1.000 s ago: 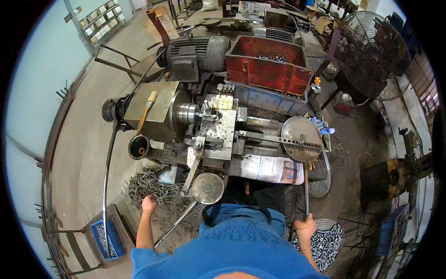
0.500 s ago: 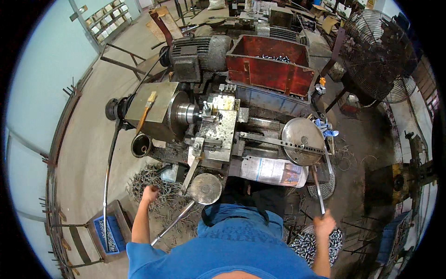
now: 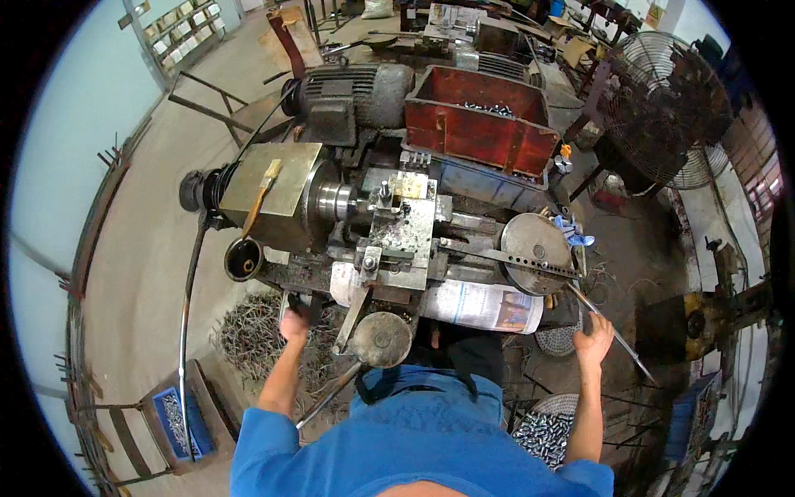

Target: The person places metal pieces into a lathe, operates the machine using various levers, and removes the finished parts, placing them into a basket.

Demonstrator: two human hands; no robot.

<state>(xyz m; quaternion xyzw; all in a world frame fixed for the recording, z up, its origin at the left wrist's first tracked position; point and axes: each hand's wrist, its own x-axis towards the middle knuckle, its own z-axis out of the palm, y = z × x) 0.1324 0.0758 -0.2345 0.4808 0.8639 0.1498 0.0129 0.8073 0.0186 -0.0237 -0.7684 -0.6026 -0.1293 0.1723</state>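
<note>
A small metal lathe stands before me, with its chuck [image 3: 333, 202] at left and its tool carriage [image 3: 402, 228] to the right of it. My left hand [image 3: 294, 325] is closed beside a dark part below the carriage; what it holds is hidden. A round handwheel [image 3: 383, 340] lies to the right of that hand. My right hand [image 3: 593, 340] has its fingers partly apart at a metal rod lever [image 3: 622, 351]. This lever slants down to the right from the large round disc [image 3: 530, 240], and the fingertips seem to touch it.
A red bin [image 3: 484, 124] with metal pieces sits behind the lathe. Metal shavings [image 3: 257, 335] are heaped at lower left, near a blue crate [image 3: 180, 422]. Shiny parts [image 3: 542, 435] fill a container at lower right. A brush [image 3: 263, 197] lies on the headstock; a fan [image 3: 667, 108] stands at right.
The rod lever has swung outward to the right, and my right hand has left its end and moved up. My left hand has moved up and right. The carriage has shifted right from the chuck.
</note>
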